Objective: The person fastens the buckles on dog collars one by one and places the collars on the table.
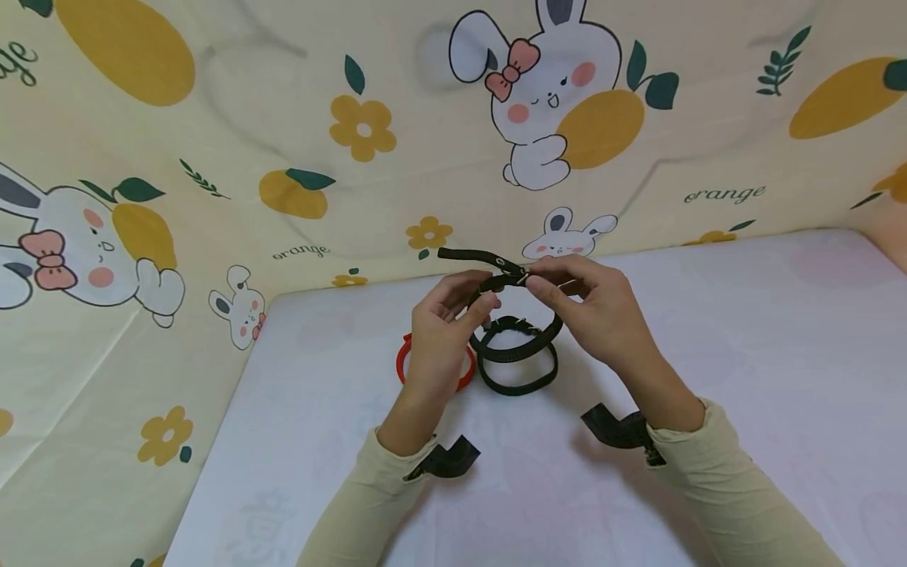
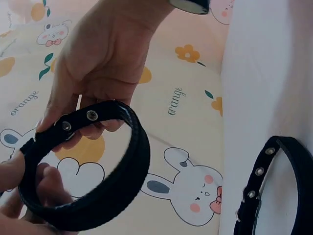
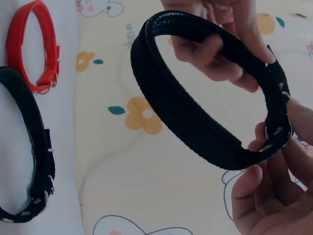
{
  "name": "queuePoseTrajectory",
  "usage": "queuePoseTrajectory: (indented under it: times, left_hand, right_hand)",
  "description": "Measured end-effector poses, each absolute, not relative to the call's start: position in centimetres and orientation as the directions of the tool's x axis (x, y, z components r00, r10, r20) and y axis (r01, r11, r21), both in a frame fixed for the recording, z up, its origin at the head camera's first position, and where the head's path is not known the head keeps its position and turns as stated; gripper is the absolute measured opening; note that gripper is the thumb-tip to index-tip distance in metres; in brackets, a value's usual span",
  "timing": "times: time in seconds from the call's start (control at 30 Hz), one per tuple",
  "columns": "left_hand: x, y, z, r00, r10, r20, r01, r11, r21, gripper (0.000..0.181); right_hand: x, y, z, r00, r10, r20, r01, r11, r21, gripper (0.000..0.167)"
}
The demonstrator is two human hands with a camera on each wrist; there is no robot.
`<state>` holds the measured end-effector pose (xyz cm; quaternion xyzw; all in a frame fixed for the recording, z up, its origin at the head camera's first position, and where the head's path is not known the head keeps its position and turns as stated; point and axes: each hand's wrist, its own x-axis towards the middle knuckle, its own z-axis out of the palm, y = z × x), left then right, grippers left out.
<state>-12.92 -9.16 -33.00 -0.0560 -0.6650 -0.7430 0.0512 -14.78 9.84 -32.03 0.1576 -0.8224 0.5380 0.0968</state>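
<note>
Both hands hold a black buckle collar (image 1: pixel 513 355), raised above the table and formed into a loop. My left hand (image 1: pixel 448 327) pinches the left side of its band between thumb and fingers. At the metal buckle (image 1: pixel 522 277), my right hand (image 1: pixel 602 311) grips the strap with thumb and fingertips. The strap's free end (image 1: pixel 468 254) sticks out to the upper left. Metal eyelets (image 2: pixel 92 115) line the band in the left wrist view. In the right wrist view, the right fingers (image 3: pixel 247 183) are at the buckle end.
Behind the held collar, a second black collar (image 1: pixel 517 390) lies looped on the white table (image 1: pixel 340 472). To its left, a red collar (image 1: pixel 400 366) is partly hidden by the left hand. A printed cloth (image 1: pixel 425 142) with rabbits and oranges hangs at the back. Black straps (image 1: pixel 453 458) show at the sleeve cuffs.
</note>
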Motion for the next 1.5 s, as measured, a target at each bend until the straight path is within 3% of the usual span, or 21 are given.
queuePoseTrajectory:
  times: [0.2, 0.57, 0.93, 1.27, 1.5]
  left_hand:
    - [-12.78, -8.93, -33.05, -0.969, -0.02, 0.244, 0.244, 0.018, 0.97, 0.026]
    - [-12.56, -8.97, -33.19, -0.948, -0.021, 0.319, 0.316, 0.079, 0.945, 0.025]
    - [-12.51, -8.92, -33.49, -0.928, -0.004, 0.372, 0.368, 0.123, 0.922, 0.023]
    - [-12.44, -8.77, -33.57, -0.921, 0.024, 0.39, 0.388, 0.157, 0.908, 0.021]
    - [-12.5, -8.75, -33.64, -0.883, 0.109, 0.456, 0.468, 0.252, 0.847, 0.02]
  right_hand:
    - [-14.97, 9.84, -32.31, -0.939, -0.153, 0.309, -0.344, 0.348, -0.872, 0.026]
    - [-14.96, 9.79, -32.59, -0.944, -0.173, 0.281, -0.326, 0.368, -0.871, 0.028]
    - [-14.94, 9.45, -32.62, -0.914, -0.228, 0.335, -0.396, 0.332, -0.856, 0.029]
    - [-14.96, 9.53, -32.65, -0.914, -0.197, 0.356, -0.404, 0.354, -0.844, 0.024]
    - [-15.06, 9.82, -32.2, -0.926, -0.187, 0.328, -0.375, 0.349, -0.859, 0.021]
